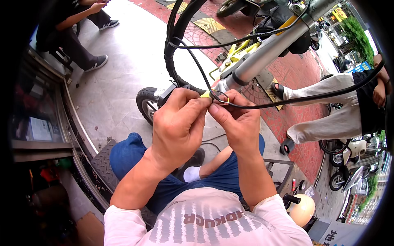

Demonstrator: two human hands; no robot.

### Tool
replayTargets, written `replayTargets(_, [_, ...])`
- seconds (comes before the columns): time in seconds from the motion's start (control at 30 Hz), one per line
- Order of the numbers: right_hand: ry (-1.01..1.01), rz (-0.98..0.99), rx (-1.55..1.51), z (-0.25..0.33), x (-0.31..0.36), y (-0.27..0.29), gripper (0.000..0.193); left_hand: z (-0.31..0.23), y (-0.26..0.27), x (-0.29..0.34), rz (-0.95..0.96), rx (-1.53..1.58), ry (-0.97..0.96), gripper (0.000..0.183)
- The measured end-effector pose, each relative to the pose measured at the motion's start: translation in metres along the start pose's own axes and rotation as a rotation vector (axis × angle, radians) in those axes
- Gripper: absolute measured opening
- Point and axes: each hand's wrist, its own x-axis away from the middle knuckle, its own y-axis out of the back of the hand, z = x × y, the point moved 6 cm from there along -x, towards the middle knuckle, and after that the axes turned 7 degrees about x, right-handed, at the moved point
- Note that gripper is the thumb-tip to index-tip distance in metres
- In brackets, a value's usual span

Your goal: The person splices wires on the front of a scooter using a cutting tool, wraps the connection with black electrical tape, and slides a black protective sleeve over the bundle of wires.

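Note:
My left hand (pixel 178 121) and my right hand (pixel 239 123) meet at chest height, fingertips almost touching. Pinched in the left fingers is a small bright yellow piece (pixel 205 94) at the end of thin wires; whether it is tape or a connector I cannot tell. The right thumb and fingers close on thin coloured wires (pixel 221 101) that come out of a black cable (pixel 295 101) running off to the right. Just beyond my hands rises the silver pole of an electric scooter (pixel 262 53), and a thick black cable bundle (pixel 169 53) hangs beside it.
The scooter's wheel (pixel 147 103) stands past my left hand. A person in light trousers (pixel 324 110) is at the right; another in dark trousers (pixel 78 49) is at the upper left. A glass-fronted cabinet (pixel 39 119) lines the left. Parked scooters (pixel 344 172) stand farther right.

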Motion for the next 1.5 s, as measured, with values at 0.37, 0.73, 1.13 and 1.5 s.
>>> replayTargets(0.37, [0.348,0.086,0.273,0.026,-0.011,-0.003,0.009,-0.009,0.015,-0.010,0.084,0.065,0.014,0.015])
replayTargets(0.73, [0.059,0.068,-0.061,0.007,-0.004,-0.002,0.012,0.001,0.023,-0.009,0.030,0.197,0.136,0.013])
replayTargets(1.13, [-0.002,0.041,-0.183,-0.001,0.004,-0.019,0.012,-0.002,0.017,-0.008,0.057,0.154,0.120,0.016])
replayTargets(1.5, [-0.013,0.011,-0.225,0.000,0.007,-0.020,0.018,0.002,0.016,-0.007,0.069,0.203,0.118,0.013])
